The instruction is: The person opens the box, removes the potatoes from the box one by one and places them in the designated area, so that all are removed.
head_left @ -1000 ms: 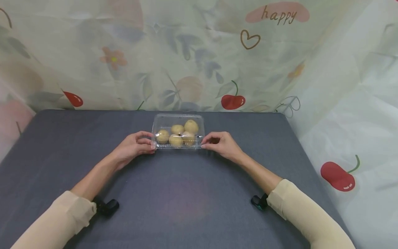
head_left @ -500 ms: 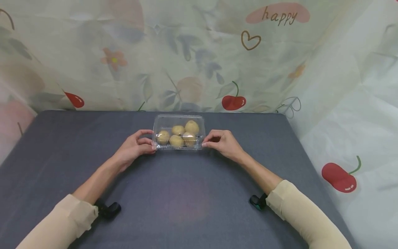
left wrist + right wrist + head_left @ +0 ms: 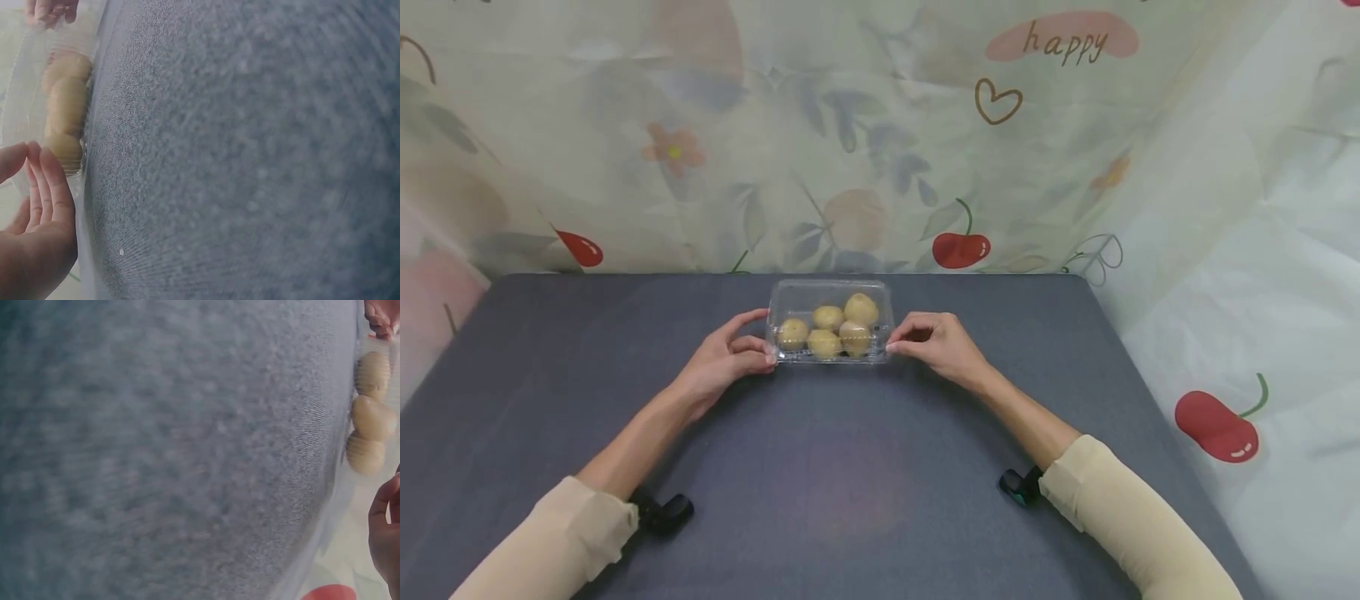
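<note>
A clear plastic clamshell box [image 3: 805,292] rests near the far edge of the dark table, its lid down over several small yellowish potatoes [image 3: 861,309]. At the box's left side, my left hand [image 3: 722,360] holds the front corner with its thumb, the index finger stretched up along the side. My right hand [image 3: 942,346] pinches the front right corner between thumb and fingers. In the left wrist view, the left hand's fingertips [image 3: 53,153] lie right at the box end. The right wrist view shows the potatoes [image 3: 373,417] through the plastic, with only part of the right hand [image 3: 384,531] in frame.
The table [image 3: 842,467] has a dark grey cloth surface and stretches from the box toward the body. A patterned curtain [image 3: 760,125] hangs right behind its far edge, and a white sheet [image 3: 1262,275] hangs along the right side.
My left index finger has spread upward along the box's side, away from the other fingers. The box and my right hand stay about where they were; the head view shifts slightly.
</note>
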`<act>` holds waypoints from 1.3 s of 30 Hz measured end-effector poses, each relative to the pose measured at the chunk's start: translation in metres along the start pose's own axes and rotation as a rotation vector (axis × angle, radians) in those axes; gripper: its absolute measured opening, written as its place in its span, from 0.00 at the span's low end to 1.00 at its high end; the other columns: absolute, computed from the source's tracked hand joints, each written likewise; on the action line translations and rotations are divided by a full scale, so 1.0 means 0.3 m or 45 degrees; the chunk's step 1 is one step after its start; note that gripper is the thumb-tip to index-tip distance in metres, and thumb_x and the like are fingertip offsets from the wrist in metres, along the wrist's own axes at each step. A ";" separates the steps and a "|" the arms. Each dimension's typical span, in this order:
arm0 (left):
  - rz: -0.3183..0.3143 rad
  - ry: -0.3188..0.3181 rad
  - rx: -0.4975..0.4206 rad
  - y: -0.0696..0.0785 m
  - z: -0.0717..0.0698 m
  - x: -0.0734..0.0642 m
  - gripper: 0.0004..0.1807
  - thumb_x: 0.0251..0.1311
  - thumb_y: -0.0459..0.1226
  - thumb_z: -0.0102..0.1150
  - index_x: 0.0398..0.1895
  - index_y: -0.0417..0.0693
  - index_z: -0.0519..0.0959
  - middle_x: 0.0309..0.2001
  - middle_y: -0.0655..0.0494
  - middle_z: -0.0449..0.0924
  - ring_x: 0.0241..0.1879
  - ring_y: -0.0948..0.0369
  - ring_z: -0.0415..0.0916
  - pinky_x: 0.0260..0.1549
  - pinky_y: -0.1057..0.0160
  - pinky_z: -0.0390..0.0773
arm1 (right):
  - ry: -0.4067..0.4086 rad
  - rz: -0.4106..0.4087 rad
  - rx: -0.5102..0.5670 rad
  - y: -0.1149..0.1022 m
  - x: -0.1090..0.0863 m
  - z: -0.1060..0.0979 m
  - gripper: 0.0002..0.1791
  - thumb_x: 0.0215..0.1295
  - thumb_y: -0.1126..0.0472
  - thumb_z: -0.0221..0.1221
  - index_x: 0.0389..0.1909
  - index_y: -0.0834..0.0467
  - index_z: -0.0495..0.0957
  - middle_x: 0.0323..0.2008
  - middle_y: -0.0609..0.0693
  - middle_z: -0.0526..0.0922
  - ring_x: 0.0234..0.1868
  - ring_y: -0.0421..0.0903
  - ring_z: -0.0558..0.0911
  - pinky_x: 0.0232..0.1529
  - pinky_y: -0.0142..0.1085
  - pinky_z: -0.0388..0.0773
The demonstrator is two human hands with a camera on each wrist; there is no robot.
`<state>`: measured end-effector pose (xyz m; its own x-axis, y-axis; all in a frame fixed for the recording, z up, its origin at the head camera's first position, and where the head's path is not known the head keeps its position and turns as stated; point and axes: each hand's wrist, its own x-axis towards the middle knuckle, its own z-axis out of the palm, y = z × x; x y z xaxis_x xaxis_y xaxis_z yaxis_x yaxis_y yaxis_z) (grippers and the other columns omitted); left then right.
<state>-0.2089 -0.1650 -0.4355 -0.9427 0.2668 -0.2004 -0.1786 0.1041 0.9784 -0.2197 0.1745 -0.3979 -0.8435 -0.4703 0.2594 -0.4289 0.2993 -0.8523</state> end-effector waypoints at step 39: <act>-0.009 0.058 -0.078 0.012 0.024 0.004 0.40 0.66 0.25 0.56 0.77 0.52 0.53 0.39 0.50 0.79 0.44 0.52 0.81 0.48 0.57 0.81 | 0.021 0.012 0.138 -0.017 0.041 -0.027 0.02 0.61 0.69 0.67 0.34 0.64 0.86 0.31 0.54 0.83 0.32 0.68 0.75 0.32 0.40 0.75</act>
<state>-0.2086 -0.1573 -0.4326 -0.9529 0.2225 -0.2063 -0.2010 0.0464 0.9785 -0.2305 0.1737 -0.3867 -0.8530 -0.4541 0.2575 -0.3842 0.2121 -0.8986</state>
